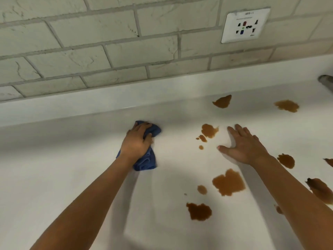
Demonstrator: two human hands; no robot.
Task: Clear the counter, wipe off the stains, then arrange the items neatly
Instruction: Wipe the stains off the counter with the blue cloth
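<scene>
Stained counter (90, 177); brown stains (228, 182) everywhere

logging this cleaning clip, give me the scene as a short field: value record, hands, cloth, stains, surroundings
surface: white counter under a pale brick-pattern wall
left hand: grips a crumpled blue cloth, pressed on the counter
right hand: flat on the counter, fingers spread, holding nothing
stains: brown liquid stains, all to the right of the cloth, none under it
wiping progress: the stains in view are unwiped
wall fitting: white wall socket plate, upper right
edge item: grey metal object at the right edge, cut off, cannot identify
</scene>
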